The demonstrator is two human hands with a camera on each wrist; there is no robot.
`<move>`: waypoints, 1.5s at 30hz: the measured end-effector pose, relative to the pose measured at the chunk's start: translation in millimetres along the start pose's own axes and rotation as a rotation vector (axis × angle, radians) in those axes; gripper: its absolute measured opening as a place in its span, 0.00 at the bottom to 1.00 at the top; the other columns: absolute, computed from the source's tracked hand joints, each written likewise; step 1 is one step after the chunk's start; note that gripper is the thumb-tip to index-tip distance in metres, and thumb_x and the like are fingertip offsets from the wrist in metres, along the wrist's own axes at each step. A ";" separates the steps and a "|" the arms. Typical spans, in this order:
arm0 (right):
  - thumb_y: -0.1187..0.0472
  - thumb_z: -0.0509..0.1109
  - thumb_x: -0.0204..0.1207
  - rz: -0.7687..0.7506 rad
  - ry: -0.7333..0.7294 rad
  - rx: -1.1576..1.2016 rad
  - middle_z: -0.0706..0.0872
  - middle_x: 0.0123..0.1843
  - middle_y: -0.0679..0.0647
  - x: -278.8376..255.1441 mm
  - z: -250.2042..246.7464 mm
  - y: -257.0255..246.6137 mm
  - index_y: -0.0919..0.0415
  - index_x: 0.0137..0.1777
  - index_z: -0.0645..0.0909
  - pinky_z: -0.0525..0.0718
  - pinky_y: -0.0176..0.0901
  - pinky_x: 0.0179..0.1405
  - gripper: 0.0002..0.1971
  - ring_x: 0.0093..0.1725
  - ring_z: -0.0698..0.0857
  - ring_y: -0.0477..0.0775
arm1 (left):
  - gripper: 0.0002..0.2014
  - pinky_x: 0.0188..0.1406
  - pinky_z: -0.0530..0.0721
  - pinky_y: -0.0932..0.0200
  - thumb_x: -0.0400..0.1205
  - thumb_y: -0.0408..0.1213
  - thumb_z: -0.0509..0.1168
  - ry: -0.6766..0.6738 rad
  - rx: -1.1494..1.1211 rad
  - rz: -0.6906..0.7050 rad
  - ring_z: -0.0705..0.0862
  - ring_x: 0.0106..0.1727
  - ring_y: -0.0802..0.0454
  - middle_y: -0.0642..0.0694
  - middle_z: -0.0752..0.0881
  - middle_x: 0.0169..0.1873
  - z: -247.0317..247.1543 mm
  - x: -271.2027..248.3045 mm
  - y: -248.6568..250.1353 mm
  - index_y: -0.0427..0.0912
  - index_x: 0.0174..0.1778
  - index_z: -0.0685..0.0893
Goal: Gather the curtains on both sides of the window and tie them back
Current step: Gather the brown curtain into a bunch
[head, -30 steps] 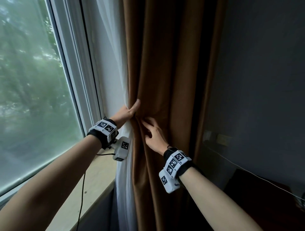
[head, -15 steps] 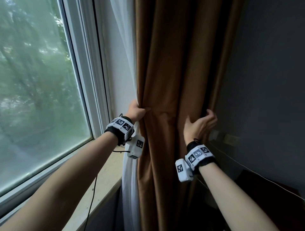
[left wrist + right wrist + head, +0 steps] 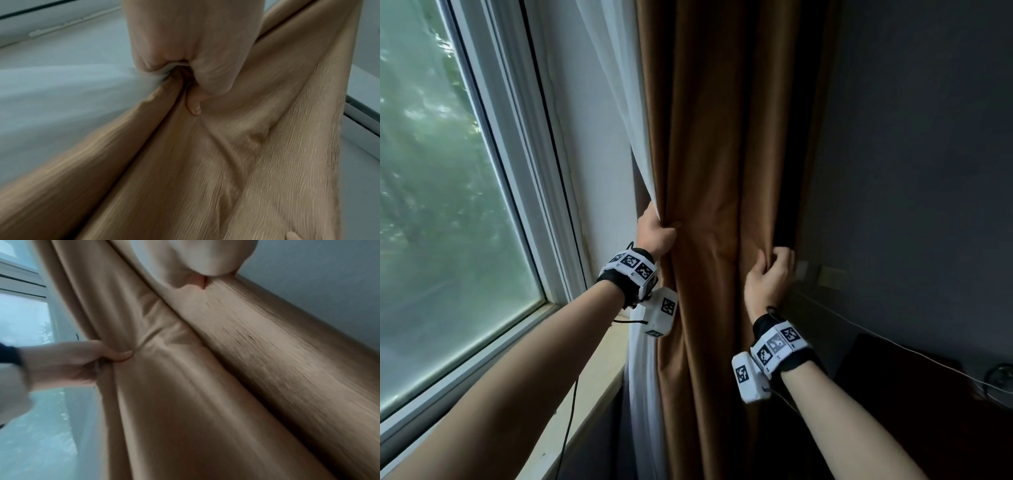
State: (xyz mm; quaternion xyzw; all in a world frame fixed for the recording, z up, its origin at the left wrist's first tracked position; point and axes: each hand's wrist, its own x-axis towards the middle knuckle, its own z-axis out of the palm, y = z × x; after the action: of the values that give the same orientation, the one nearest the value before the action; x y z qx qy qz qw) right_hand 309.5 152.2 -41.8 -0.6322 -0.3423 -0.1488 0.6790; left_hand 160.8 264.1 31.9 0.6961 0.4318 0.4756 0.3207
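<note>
- Since the whole thing hangs straight down, the brown curtain (image 3: 709, 171) has its long axis vertical, and both hands sit at about the same height on it, one per edge, so the coming squeeze looks like a sideways job.
- Far left is the window (image 3: 448, 205) with the sill (image 3: 599, 370) under it, and neither is touching anything that matters right now.
- Next over, the white sheer curtain (image 3: 619, 102) hangs between the window frame and the brown one, and its edge is bunched in with the brown fabric.
- The left hand (image 3: 654, 236) is curled tight around that window-side edge; in the left wrist view you can see white and brown cloth pinched together in the fist.
- The middle of the brown curtain between the two grips is pulled into creases but isn't bundled yet.
- The right hand (image 3: 770, 277) has its fingers curled round the wall-side folds, right by the dark wall (image 3: 911, 171).
- My guess: the fabric sits dead centre between the hands, neither arm really closer, so the next move would be closing that gap to make one bundle.
- No tie-back visible in any view, so I can't tell where it'd come from.
- A light switch plate (image 3: 832, 275) is just beside the right hand, worth not snagging.
</note>
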 end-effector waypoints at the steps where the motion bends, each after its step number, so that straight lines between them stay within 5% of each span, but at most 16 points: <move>1: 0.73 0.70 0.75 -0.070 -0.018 0.018 0.81 0.46 0.66 -9.0 -1.0 -4.3 0.73 0.46 0.78 0.71 0.30 0.45 0.04 0.45 0.80 0.55 | 0.25 0.63 0.81 0.46 0.72 0.26 0.68 0.008 0.018 0.001 0.81 0.63 0.41 0.40 0.83 0.61 2.2 1.5 -1.0 0.41 0.66 0.76; 5: 0.72 0.71 0.75 -0.243 -0.188 0.088 0.81 0.42 0.59 -37.9 2.0 -23.0 0.71 0.44 0.80 0.72 0.25 0.41 0.02 0.40 0.76 0.43 | 0.21 0.58 0.82 0.50 0.70 0.28 0.67 0.021 0.094 -0.010 0.82 0.60 0.39 0.38 0.84 0.57 5.8 4.3 -2.1 0.39 0.61 0.78; 9: 0.71 0.70 0.75 -0.253 -0.355 0.114 0.84 0.44 0.59 -44.6 16.3 -37.9 0.70 0.48 0.82 0.69 0.18 0.45 0.04 0.41 0.79 0.45 | 0.19 0.52 0.85 0.47 0.67 0.31 0.67 0.008 0.085 0.003 0.85 0.54 0.39 0.37 0.87 0.51 2.9 4.3 -2.5 0.38 0.54 0.82; 16: 0.70 0.69 0.75 -0.136 -0.524 0.104 0.87 0.50 0.60 -39.1 45.2 -43.2 0.67 0.55 0.84 0.84 0.52 0.55 0.09 0.49 0.86 0.59 | 0.13 0.59 0.84 0.47 0.75 0.30 0.72 -0.174 -0.158 -0.043 0.86 0.54 0.45 0.39 0.87 0.52 -19.9 -3.3 -6.6 0.38 0.56 0.84; 23: 0.75 0.69 0.68 -0.129 -0.597 0.176 0.89 0.51 0.59 -48.7 52.6 -47.7 0.68 0.59 0.84 0.87 0.47 0.56 0.18 0.47 0.89 0.54 | 0.19 0.58 0.78 0.66 0.81 0.46 0.66 -0.227 -0.266 0.008 0.82 0.59 0.59 0.51 0.83 0.59 -35.0 -15.5 4.0 0.45 0.67 0.78; 27: 0.80 0.60 0.66 -0.041 -0.683 0.236 0.88 0.56 0.58 -52.7 51.3 -43.5 0.68 0.63 0.83 0.85 0.41 0.59 0.25 0.53 0.89 0.51 | 0.22 0.41 0.81 0.76 0.71 0.34 0.77 -0.250 -0.240 -0.056 0.84 0.49 0.62 0.54 0.85 0.49 -37.8 -13.0 6.2 0.45 0.60 0.81; 30: 0.82 0.57 0.69 0.057 -0.745 0.318 0.88 0.52 0.56 -42.4 48.2 -41.3 0.70 0.62 0.82 0.85 0.37 0.56 0.24 0.51 0.88 0.49 | 0.23 0.47 0.82 0.64 0.70 0.23 0.75 -0.210 -0.164 -0.075 0.83 0.52 0.51 0.45 0.84 0.50 -36.7 -9.5 5.6 0.34 0.61 0.82; 32: 0.83 0.57 0.71 0.076 -0.688 0.323 0.88 0.45 0.55 -30.3 41.1 -40.2 0.69 0.54 0.84 0.84 0.33 0.50 0.19 0.45 0.88 0.44 | 0.23 0.55 0.82 0.56 0.69 0.21 0.74 -0.182 -0.167 -0.078 0.83 0.55 0.47 0.40 0.85 0.52 -35.1 -9.7 4.8 0.31 0.61 0.82; 34: 0.82 0.58 0.70 0.110 -0.436 0.291 0.86 0.40 0.54 -14.1 31.7 -34.8 0.67 0.48 0.83 0.83 0.35 0.45 0.16 0.40 0.87 0.46 | 0.25 0.60 0.82 0.52 0.69 0.21 0.74 -0.159 -0.172 -0.081 0.83 0.57 0.45 0.38 0.85 0.57 -33.0 -10.1 4.0 0.34 0.62 0.81; 37: 0.78 0.63 0.69 0.184 -0.069 0.133 0.85 0.51 0.59 16.4 20.2 -11.6 0.68 0.57 0.79 0.83 0.51 0.55 0.17 0.50 0.84 0.55 | 0.26 0.59 0.80 0.55 0.69 0.22 0.74 -0.134 -0.162 -0.092 0.82 0.58 0.46 0.42 0.84 0.58 -29.5 -8.7 3.9 0.37 0.64 0.80; 41: 0.62 0.75 0.72 0.335 -0.182 -0.091 0.73 0.75 0.62 51.3 19.3 24.2 0.63 0.77 0.63 0.71 0.55 0.75 0.36 0.74 0.73 0.61 | 0.27 0.57 0.79 0.56 0.69 0.23 0.74 -0.111 -0.148 -0.124 0.81 0.57 0.48 0.40 0.83 0.59 -26.9 -7.2 4.5 0.37 0.65 0.79; 45: 0.57 0.78 0.71 0.433 -0.314 -0.018 0.73 0.76 0.62 67.8 20.9 38.1 0.64 0.79 0.62 0.73 0.54 0.75 0.40 0.74 0.75 0.60 | 0.26 0.61 0.81 0.51 0.69 0.25 0.75 -0.095 -0.130 -0.125 0.82 0.61 0.42 0.38 0.84 0.59 -26.3 -5.1 2.7 0.37 0.64 0.80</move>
State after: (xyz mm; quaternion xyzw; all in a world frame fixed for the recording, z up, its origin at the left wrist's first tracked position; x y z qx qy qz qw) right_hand 376.9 193.8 -26.9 -0.7121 -0.2986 0.0967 0.6280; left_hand 136.1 259.3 41.2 0.6673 0.4267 0.4480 0.4146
